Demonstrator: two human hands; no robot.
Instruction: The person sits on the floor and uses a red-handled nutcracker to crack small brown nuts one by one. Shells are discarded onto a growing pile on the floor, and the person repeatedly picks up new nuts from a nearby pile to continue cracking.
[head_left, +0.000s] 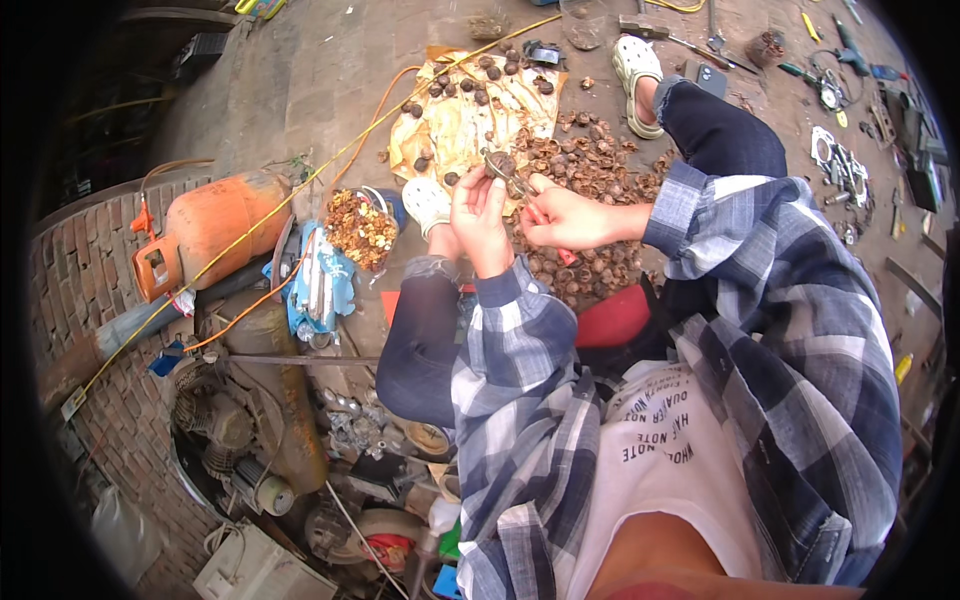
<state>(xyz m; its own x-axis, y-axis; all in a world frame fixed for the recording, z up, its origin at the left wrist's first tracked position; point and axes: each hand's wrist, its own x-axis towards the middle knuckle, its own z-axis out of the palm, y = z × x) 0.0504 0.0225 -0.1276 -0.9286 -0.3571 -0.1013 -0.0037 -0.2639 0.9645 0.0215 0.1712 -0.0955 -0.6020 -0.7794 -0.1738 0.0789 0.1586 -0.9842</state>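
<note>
My right hand (566, 216) is wrapped around the red handles of a plier-like tool (523, 184). A dark brown walnut (501, 163) sits at the tool's metal jaws. My left hand (480, 217) steadies the walnut with thumb and fingers, which partly hide it. Beneath and to the right of my hands spreads a pile of cracked walnut shells (592, 157). Beyond them, several whole walnuts (480, 97) lie on a flattened, stained yellowish sheet (442, 120). To the left, a container holds shelled walnut kernels (361, 231).
An orange gas cylinder (225, 221) lies at left, near an air compressor (232, 427). A yellow cord (405, 101) runs across the floor. Behind my right foot are a hammer (643, 28) and a phone (707, 79). Metal parts (840, 165) lie at right.
</note>
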